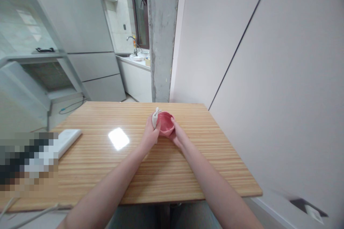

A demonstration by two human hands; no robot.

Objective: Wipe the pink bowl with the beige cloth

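Note:
A pink bowl (165, 123) is held between both hands over the middle of the wooden table (107, 175), its hollow side tilted toward me. My left hand (152, 130) is closed around a white cloth (155, 118), which is pressed to the bowl's left side, with the thumb near the rim. On the other side my right hand (176, 134) grips the bowl, thumb over the rim and fingers underneath. The fingers behind the bowl and cloth are partly hidden.
A white power strip (70, 139) lies at the table's left, beside a blurred-out patch. White cables (40, 216) run along the front left edge. A pale wall (255, 96) rises along the right side. Behind stand a fridge (77, 18) and a sink counter (135, 78).

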